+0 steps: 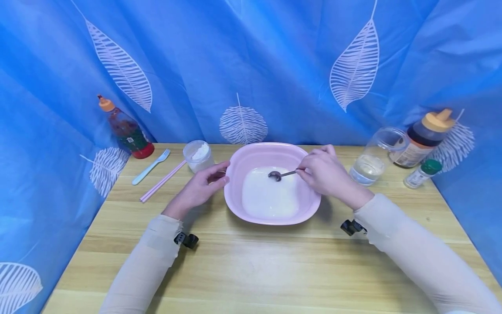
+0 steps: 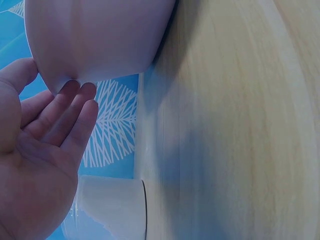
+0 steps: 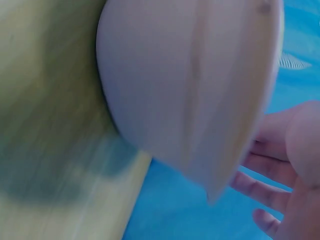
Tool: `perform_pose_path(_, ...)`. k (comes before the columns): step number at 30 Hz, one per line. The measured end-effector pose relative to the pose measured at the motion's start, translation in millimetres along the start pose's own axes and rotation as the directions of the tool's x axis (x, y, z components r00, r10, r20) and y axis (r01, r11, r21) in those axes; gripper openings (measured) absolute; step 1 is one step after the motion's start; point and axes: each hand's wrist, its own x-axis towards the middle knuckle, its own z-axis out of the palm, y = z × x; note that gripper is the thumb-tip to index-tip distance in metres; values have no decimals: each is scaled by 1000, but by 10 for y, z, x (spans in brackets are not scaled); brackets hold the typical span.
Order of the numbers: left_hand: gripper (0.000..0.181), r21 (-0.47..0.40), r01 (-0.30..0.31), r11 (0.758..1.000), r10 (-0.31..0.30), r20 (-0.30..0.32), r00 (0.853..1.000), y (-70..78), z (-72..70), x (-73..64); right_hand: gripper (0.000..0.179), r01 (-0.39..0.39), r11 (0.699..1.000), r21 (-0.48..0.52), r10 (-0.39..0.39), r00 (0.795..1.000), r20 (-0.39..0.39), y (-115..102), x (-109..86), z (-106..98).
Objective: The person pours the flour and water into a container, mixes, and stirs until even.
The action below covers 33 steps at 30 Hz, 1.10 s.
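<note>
A pink basin (image 1: pixel 274 221) stands mid-table with white, milky-looking liquid (image 1: pixel 266 196) in its bottom. My left hand (image 1: pixel 201 187) is at the basin's left side. In the left wrist view its fairly straight fingers (image 2: pixel 75 117) touch the basin's outer wall, and the thumb meets the rim. Over the basin's right rim, my right hand (image 1: pixel 325 172) pinches the handle of a small dark metal spoon (image 1: pixel 275 175). The spoon's bowl is over the white liquid; whether it dips in cannot be told. In the right wrist view the basin wall hides the spoon.
Left of the basin are a clear jar of white powder (image 1: pixel 198 157), pink chopsticks (image 1: pixel 162 181), a light-blue fork (image 1: pixel 150 167) and a red sauce bottle (image 1: pixel 131 133). On the right stand a clear cup (image 1: pixel 368 168), a dark sauce bottle (image 1: pixel 419 141) and a green-capped shaker (image 1: pixel 421 174).
</note>
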Motion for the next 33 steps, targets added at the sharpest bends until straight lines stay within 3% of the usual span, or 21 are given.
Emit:
perform_pose_path(10, 58, 0, 6, 1000, -6, 1, 1000, -4, -1, 2, 5, 44, 999, 11, -45, 994, 98, 55, -243, -274)
perform_pose_path(14, 58, -4, 9, 1000, -9, 1, 1000, 17, 2, -11, 4, 79, 994, 71, -85, 993, 86, -26, -277, -182)
perform_pose_path(20, 58, 1, 1, 1000, -1, 2, 1000, 32, 17, -16, 6, 62, 989, 132, -67, 997, 38, -199, -168, 37)
perform_pose_path(27, 58, 5, -11, 1000, 11, -2, 1000, 21, 31, -6, 6, 3, 999, 50, -2, 1000, -8, -187, 41, 110)
perform_pose_path(33, 59, 1, -3, 1000, 3, 2, 1000, 1, 10, -2, 4, -28, 999, -35, 28, 1000, -6, -25, 2, -19)
